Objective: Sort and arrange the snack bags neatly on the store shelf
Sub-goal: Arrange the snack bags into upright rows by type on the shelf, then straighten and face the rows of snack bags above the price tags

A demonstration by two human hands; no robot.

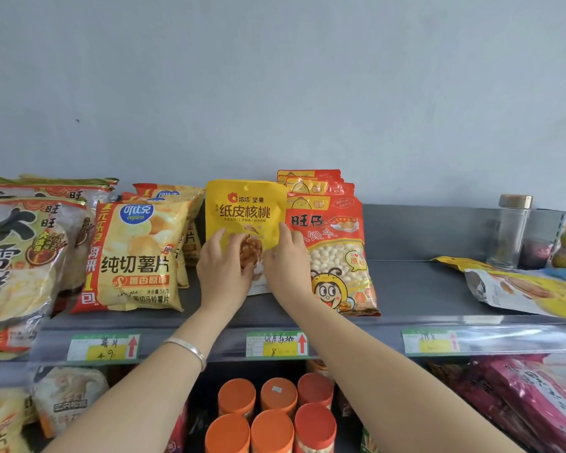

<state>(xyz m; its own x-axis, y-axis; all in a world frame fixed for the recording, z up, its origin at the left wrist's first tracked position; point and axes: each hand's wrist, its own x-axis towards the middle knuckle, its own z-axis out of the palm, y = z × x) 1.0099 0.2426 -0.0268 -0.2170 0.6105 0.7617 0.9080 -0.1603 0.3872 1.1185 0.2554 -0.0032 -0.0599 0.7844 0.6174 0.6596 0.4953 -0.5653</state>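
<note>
Grey shelf [422,289] mid-frame bears the yellow walnut bag [245,207] upright, long axis vertical, top up; left hand [224,266] and right hand [286,259] grip it.

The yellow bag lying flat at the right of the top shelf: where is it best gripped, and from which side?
Probably pinch its left end, from the front left. That end of the bag lies free over bare shelf; a jar stands behind it and its right end is out of view. The left hand and right hand hold the walnut bag.
</note>
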